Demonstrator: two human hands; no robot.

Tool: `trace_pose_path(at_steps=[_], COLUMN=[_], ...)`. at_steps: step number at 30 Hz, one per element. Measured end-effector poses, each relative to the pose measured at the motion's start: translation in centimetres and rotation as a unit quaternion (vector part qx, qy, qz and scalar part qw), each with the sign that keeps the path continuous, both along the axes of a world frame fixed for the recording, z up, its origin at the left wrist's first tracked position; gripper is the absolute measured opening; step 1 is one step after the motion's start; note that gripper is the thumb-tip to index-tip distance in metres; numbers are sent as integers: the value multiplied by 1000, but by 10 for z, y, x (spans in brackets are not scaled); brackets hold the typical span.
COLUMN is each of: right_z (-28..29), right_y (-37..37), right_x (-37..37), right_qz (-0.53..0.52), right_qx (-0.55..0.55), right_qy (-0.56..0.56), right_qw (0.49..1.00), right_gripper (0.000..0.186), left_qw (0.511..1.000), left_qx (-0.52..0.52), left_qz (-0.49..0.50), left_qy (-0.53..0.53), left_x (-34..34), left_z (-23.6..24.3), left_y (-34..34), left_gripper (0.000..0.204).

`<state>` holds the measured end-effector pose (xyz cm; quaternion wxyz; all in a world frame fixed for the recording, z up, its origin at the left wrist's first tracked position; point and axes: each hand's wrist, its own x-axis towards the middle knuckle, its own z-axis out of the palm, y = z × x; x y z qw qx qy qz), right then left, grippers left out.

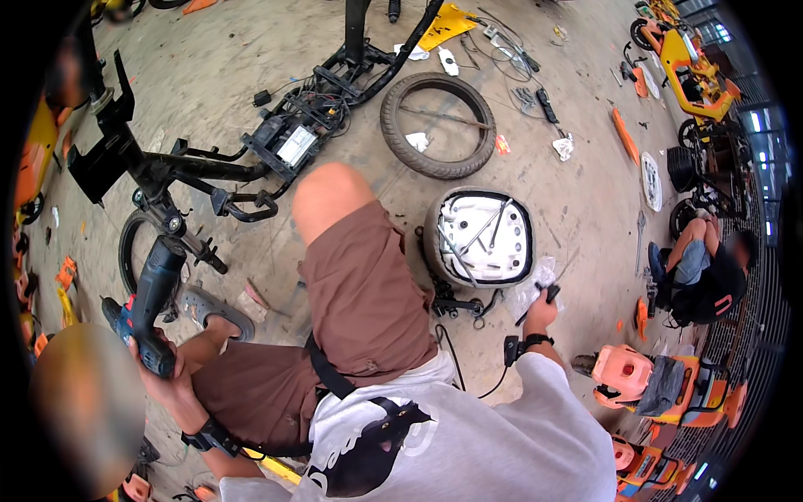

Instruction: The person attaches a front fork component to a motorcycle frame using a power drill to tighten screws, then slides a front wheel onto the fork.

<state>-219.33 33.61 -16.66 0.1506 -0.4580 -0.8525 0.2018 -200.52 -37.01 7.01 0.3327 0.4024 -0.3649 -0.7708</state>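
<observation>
My left hand [171, 386] is wrapped round a dark blue power tool [161, 272] with a red part. The tool points up beside the black frame [217, 170] of a stripped bike or scooter. On the other side, my right hand [540, 316] is closed on a small black tool whose kind I cannot make out. It is beside a clear plastic bag [523, 299] on the floor. Just left of that hand lies a rounded shell [514, 249] with a white inside, and several long metal tools [497, 222] rest in it.
A loose tyre [393, 142] lies beyond the shell. Cables and small tools [545, 107] are scattered at the far right. Another person [698, 268] sits low at the right. Orange vehicles [636, 376] stand along the right side. A wheel [127, 251] lies at the left.
</observation>
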Motion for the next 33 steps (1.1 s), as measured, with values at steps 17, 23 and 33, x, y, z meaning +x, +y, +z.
trace_pose_path(at_steps=[17,23,33], right_z=[-22,-87,-145], right_y=[-121,-108,-73], right_x=[-75,-115,-136], right_qz=[416,449,291], right_qx=[-9,-4,-412], right_qy=[-84,-155,-35], right_qw=[905,880,863], right_gripper=[29,30,37], left_qw=[997,981,990], left_qx=[-23,-60,-113], left_qz=[45,71,-72], left_qy=[-51,-173,-31], left_x=[-8,-10,-11], left_z=[2,5,15], left_y=[14,12,21], left_gripper=[39,46,45])
